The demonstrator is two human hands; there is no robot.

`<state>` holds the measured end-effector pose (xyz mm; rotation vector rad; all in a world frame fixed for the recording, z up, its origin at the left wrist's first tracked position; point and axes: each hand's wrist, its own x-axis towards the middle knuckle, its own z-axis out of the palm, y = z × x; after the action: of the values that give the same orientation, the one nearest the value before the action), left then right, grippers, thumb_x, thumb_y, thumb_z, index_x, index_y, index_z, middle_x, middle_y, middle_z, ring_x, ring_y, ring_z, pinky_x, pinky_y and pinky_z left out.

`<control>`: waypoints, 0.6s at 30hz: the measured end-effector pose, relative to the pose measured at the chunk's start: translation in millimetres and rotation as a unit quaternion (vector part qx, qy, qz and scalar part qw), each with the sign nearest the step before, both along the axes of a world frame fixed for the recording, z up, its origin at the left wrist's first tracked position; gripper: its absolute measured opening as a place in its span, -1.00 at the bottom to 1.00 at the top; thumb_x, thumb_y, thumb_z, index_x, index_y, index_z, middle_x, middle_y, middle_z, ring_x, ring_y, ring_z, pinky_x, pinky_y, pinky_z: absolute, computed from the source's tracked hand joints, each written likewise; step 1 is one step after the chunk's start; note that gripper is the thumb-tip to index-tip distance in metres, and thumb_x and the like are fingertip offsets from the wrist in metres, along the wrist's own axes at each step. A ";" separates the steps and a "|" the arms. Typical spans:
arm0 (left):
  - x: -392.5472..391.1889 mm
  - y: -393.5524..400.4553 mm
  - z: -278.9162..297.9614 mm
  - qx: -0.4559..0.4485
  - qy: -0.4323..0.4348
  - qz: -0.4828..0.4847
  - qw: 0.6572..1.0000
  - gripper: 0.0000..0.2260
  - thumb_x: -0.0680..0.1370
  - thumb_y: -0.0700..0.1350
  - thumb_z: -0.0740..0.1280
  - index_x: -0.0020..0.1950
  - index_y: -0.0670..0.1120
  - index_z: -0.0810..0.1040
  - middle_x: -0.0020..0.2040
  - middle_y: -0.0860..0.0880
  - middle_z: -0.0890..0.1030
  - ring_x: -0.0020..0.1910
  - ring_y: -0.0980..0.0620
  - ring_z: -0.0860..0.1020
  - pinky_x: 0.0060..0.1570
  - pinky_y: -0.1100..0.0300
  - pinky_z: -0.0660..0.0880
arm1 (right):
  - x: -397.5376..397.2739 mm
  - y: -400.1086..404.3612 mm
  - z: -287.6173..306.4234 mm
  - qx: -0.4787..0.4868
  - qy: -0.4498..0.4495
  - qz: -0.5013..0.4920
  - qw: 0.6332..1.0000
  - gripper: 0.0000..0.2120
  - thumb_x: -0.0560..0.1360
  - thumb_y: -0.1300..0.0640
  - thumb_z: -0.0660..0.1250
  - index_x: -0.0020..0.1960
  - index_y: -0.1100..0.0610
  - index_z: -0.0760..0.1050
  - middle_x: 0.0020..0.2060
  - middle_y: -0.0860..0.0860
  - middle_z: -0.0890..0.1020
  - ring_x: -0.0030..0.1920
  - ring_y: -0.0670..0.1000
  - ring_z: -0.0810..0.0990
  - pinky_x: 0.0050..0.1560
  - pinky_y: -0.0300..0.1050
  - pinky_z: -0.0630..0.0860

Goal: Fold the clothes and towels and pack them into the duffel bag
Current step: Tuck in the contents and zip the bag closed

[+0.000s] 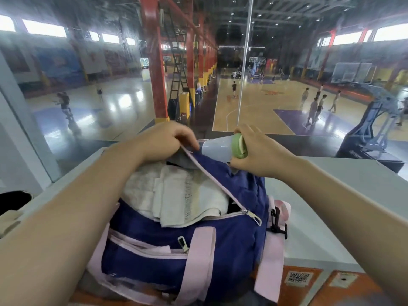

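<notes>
The duffel bag (176,250) brims with folded towels (176,195); my left hand (167,140) pinches its zipper edge, my right hand (256,151) grips a bottle (218,146); zipping remains.

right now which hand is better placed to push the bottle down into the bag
Right. The right hand already grips the pale blue bottle with the green lid at the far end of the blue and pink duffel bag, while the left hand is pinching the zipper edge open.

We see a navy duffel bag (220,235) with pale pink straps (198,261), white towels (176,195) inside, and a lilac bottle (216,147) capped green.
</notes>
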<state>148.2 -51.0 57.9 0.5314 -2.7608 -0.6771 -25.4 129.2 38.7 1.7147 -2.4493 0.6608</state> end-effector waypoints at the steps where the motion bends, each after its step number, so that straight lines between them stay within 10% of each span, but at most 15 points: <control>1: -15.5 1.3 0.4 0.000 0.017 0.011 1.000 -0.52 0.42 -0.34 0.13 -0.18 0.20 0.66 0.06 0.12 0.63 0.07 0.13 0.56 0.14 0.10 0.49 | -0.4 0.3 0.7 0.002 0.002 0.003 1.000 -0.34 0.33 -0.06 0.48 0.31 0.04 0.26 0.20 0.03 0.41 -0.01 0.10 0.52 0.01 0.05 0.52; 11: -93.5 -30.0 -20.8 -0.113 -0.163 0.038 0.979 -0.65 0.43 -0.34 0.17 -0.23 0.05 0.63 -0.07 0.05 0.62 -0.06 0.02 0.54 -0.07 0.11 0.49 | -19.5 9.9 -6.4 -0.006 -0.035 0.017 0.999 -0.43 0.28 -0.08 0.44 0.20 0.00 0.30 0.05 -0.01 0.46 -0.05 0.08 0.51 -0.03 0.04 0.51; 18: -97.1 -38.1 -46.9 -0.105 -0.135 0.064 0.983 -0.64 0.54 -0.29 0.21 0.25 -0.02 0.60 0.22 0.03 0.60 0.15 -0.05 0.53 0.19 0.02 0.45 | -9.9 -14.0 0.6 -0.016 -0.019 0.027 0.999 -0.55 0.38 -0.04 0.40 0.19 0.05 0.34 -0.05 0.02 0.50 -0.12 0.08 0.51 -0.18 -0.05 0.42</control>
<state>51.1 -89.1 11.0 0.7963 -2.9652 -0.2984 -35.3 115.3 39.3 1.7784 -2.4114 0.7404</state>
